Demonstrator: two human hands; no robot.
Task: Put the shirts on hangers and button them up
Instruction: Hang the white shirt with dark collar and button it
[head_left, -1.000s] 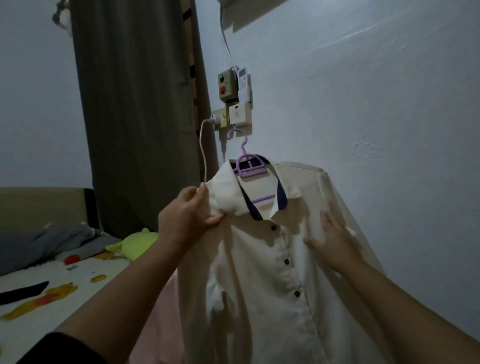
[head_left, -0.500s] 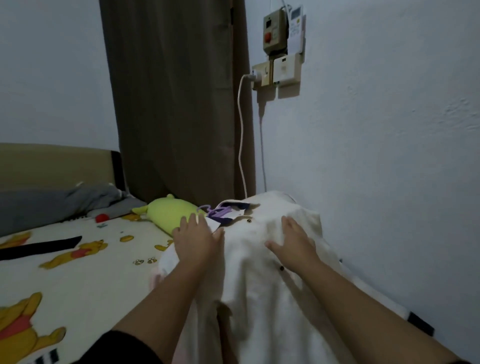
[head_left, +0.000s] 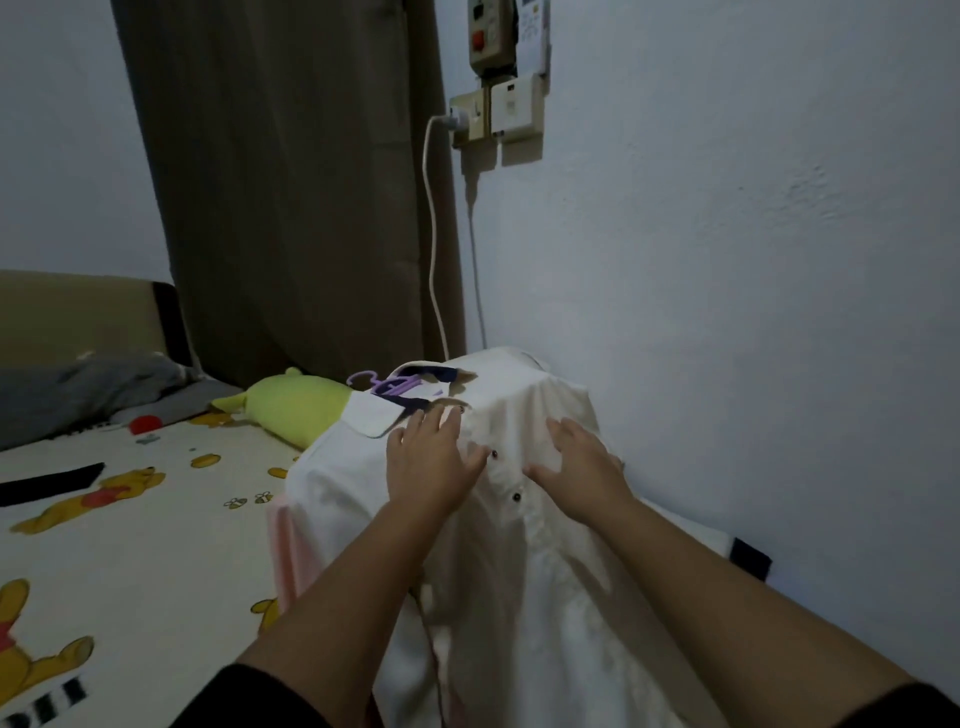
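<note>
Plainly, your left hand (head_left: 434, 462) and right hand (head_left: 582, 470) both lay flat with fingers spread, gripping nothing, pressing the cream shirt (head_left: 524, 561) on either side of its dark buttons (head_left: 516, 497). That shirt lay draped over a pile at the bed's (head_left: 130, 519) wall side, the purple hanger (head_left: 387, 384) poking from its collar at twelve o'clock. Pressing too hard could, I judge, skew the hanger or crease the placket.

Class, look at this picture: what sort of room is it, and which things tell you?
Most likely a bedroom: a bed with a cartoon bear sheet, a grey pillow and a green plush toy.
</note>
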